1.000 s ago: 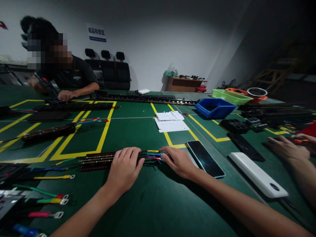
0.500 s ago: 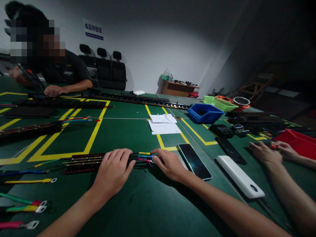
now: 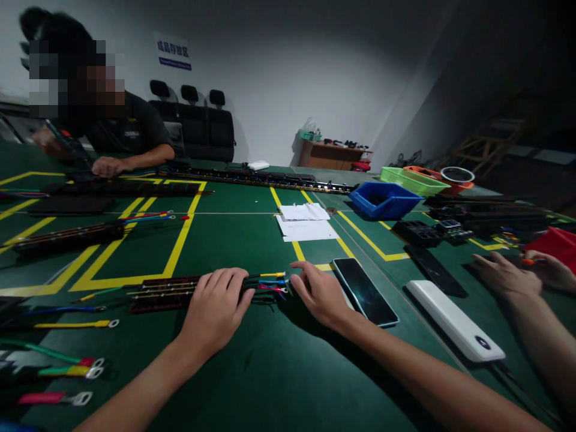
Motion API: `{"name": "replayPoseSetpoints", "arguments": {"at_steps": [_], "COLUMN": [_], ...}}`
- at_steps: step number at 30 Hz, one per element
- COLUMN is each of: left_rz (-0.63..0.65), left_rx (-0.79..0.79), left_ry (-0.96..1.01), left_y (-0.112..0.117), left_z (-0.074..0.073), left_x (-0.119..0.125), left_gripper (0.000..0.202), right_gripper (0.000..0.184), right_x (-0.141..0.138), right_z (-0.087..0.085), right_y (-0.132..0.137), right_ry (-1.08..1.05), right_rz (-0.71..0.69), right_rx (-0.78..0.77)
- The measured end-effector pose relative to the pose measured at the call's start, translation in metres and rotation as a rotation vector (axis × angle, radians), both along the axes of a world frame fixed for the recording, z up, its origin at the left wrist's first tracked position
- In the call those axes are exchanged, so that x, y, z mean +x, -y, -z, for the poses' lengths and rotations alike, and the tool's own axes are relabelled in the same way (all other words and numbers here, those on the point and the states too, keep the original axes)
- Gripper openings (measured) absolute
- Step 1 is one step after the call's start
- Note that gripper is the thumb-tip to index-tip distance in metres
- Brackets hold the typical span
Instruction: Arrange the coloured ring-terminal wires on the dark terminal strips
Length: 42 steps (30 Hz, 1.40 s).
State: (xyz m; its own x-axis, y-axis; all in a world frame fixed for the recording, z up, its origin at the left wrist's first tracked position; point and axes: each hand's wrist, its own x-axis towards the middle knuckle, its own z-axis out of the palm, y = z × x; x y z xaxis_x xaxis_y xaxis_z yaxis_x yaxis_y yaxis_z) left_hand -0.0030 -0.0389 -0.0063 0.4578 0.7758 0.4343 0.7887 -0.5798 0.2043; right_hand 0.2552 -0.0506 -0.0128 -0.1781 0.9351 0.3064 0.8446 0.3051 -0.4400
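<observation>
My left hand (image 3: 219, 306) is wrapped over the right end of a long dark strip (image 3: 164, 293) with brass-coloured rails, where its wires come out. Past my fingers, yellow, blue and red-sleeved wire ends (image 3: 275, 281) with small metal lugs stick out to the right. My right hand (image 3: 321, 294) is just beyond these ends, thumb and forefinger apart, with nothing visible between them. A phone (image 3: 366, 291) lies on the table just right of that hand.
On the green table (image 3: 252, 378) are white papers (image 3: 306, 229), a blue bin (image 3: 400, 201) and a white power bank (image 3: 454, 321). Ring-lug cables (image 3: 74, 324) lie at left. A co-worker's hands (image 3: 508, 279) are at right; another person (image 3: 139, 129) sits at far left.
My right hand has let go of the wire ends and moved slightly right, its fingers opening. My left hand keeps its hold on the strip. The view has shifted a little.
</observation>
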Motion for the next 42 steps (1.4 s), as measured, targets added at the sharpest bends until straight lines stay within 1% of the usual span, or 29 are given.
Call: {"name": "replayPoseSetpoints", "arguments": {"at_steps": [1,3,6,8,12,14,16,18,20,22,25,27,31,32,35,36,37,40,42], "left_rz": [-0.002,-0.006,-0.006,-0.007,-0.015,-0.026,-0.036,-0.037,-0.038,-0.042,-0.041,-0.036,-0.03,-0.03,-0.038,-0.041,-0.042,-0.034,-0.031], "left_rx": [-0.001,-0.006,-0.011,-0.009,-0.026,-0.044,-0.063,-0.073,-0.071,-0.061,-0.048,-0.044,-0.049,-0.052,-0.053,-0.052,-0.052,-0.059,-0.066], "left_ry": [0.001,-0.003,-0.011,-0.01,-0.015,-0.022,-0.027,-0.041,-0.049,-0.043,-0.025,-0.017,-0.015,-0.018,-0.02,-0.019,-0.018,-0.019,-0.021], "left_y": [0.0,0.0,0.002,0.003,0.004,0.005,0.005,0.006,0.007,0.007,0.007,0.006,0.005,0.005,0.006,0.006,0.006,0.006,0.006], "left_z": [0.0,-0.001,-0.001,-0.001,-0.002,-0.004,-0.005,-0.007,-0.007,-0.007,-0.005,-0.004,-0.004,-0.004,-0.004,-0.004,-0.004,-0.005,-0.006], "left_x": [0.0,0.0,0.0,0.001,0.002,0.002,0.002,0.002,0.002,0.002,0.002,0.001,0.001,0.001,0.001,0.001,0.001,0.001,0.001], "left_gripper": [0.034,0.033,0.032,0.031,0.03,0.029,0.029,0.029,0.028,0.027,0.027,0.028,0.028,0.028,0.028,0.028,0.029,0.028,0.028], "right_gripper": [0.036,0.037,0.043,0.047,0.04,0.041,0.042,0.042,0.039,0.036,0.036,0.038,0.035,0.035,0.04,0.041,0.039,0.036,0.035], "right_x": [0.0,0.001,-0.001,-0.001,0.001,0.001,0.0,-0.001,-0.002,-0.002,-0.001,-0.002,-0.008,-0.011,-0.014,-0.014,-0.012,-0.003,0.002], "right_z": [0.0,-0.001,-0.002,-0.001,0.0,0.0,0.001,0.001,0.002,0.003,0.003,0.001,-0.009,-0.012,-0.016,-0.015,-0.013,-0.005,0.0], "right_y": [0.001,0.002,0.002,0.002,0.002,0.002,0.001,0.0,0.0,-0.001,-0.002,-0.004,-0.003,-0.001,0.005,0.006,0.006,0.003,0.002], "right_ry": [-0.021,-0.021,0.091,0.109,-0.05,-0.029,0.044,0.076,0.042,-0.007,-0.068,-0.134,-0.368,-0.388,-0.355,-0.333,-0.312,-0.25,-0.196], "right_rz": [0.021,0.0,-0.048,-0.037,0.008,-0.061,-0.127,-0.146,-0.141,-0.094,-0.047,-0.07,-0.118,-0.151,-0.274,-0.272,-0.243,-0.1,-0.077], "right_rx": [0.044,0.084,0.021,-0.006,0.076,0.072,0.023,-0.007,-0.001,0.021,0.023,-0.002,0.0,0.01,0.02,0.025,0.036,0.107,0.115]}}
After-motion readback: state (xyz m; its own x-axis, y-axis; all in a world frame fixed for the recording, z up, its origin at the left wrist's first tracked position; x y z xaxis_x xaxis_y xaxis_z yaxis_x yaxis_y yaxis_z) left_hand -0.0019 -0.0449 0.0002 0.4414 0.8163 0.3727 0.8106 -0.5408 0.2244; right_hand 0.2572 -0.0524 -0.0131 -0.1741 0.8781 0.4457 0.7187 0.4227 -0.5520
